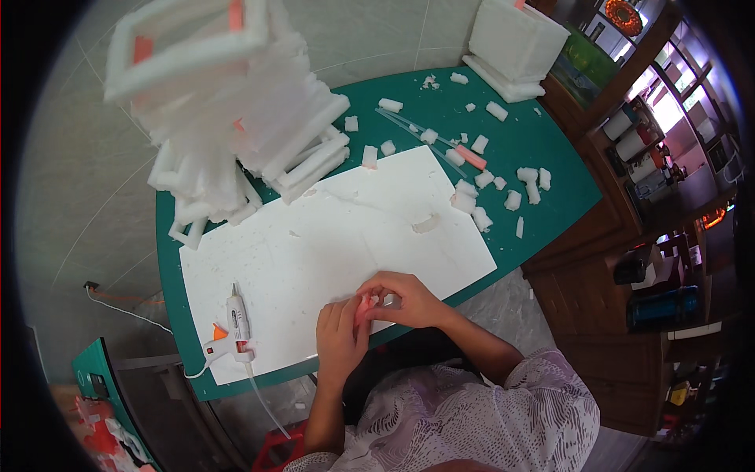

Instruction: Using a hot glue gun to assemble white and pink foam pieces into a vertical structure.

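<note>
Pink soft-looking material (362,309) is sitting between the left hand (338,337), gripping with bent fingers, and the right hand (410,301), pinching its end, above the near edge of one white board (330,236). Light, even pressure should be sparing it creases. One glue gun (238,321) and at least two clear sticks (407,123) are lying apart

A grey tiled wall (377,43) stretches from 9 to 12 o'clock, with a socket (92,285) at 9. The green desk (562,169) fills the middle. Grey floor (515,311) shows at 4, beside a dark wooden cabinet (594,377). At 2, bright light (667,114) glows past a wooden post (635,71). A second green table (91,360) stands at 8.
</note>
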{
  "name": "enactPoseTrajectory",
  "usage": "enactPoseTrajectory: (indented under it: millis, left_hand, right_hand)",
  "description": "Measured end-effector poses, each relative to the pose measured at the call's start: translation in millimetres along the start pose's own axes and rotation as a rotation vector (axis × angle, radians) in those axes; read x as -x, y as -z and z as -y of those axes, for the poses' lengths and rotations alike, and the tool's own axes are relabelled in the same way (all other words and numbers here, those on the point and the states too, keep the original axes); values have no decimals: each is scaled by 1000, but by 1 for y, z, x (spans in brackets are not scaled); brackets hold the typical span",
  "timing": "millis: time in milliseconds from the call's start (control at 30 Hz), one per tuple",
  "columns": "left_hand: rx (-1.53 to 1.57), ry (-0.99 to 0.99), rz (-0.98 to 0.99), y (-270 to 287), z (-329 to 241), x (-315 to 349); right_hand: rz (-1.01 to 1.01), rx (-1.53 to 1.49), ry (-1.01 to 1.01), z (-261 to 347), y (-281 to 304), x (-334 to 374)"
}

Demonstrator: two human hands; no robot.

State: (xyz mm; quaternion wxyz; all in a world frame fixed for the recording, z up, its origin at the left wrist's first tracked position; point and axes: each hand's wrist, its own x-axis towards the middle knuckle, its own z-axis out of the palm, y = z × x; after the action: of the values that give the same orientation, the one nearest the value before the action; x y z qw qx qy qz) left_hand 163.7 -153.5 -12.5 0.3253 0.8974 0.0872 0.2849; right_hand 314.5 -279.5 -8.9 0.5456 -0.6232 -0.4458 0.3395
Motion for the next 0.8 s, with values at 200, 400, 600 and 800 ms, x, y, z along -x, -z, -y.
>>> enactPoseTrajectory:
  millis: [200,400,600,800]
  left_hand:
    - [111,148,-101,5,1,12]
    - [202,301,-283,8,-6,40]
    - [57,165,-277,19,-5,50]
    - [48,147,-260,18,-10,58]
  right_hand:
    - [-123,-530,-24,-9,-2,-5]
    - [-259,-792,-102,0,-13,9]
    - [-237,-591,-118,5,-15,13]
    - [-246,-501,-106,4,-19,15]
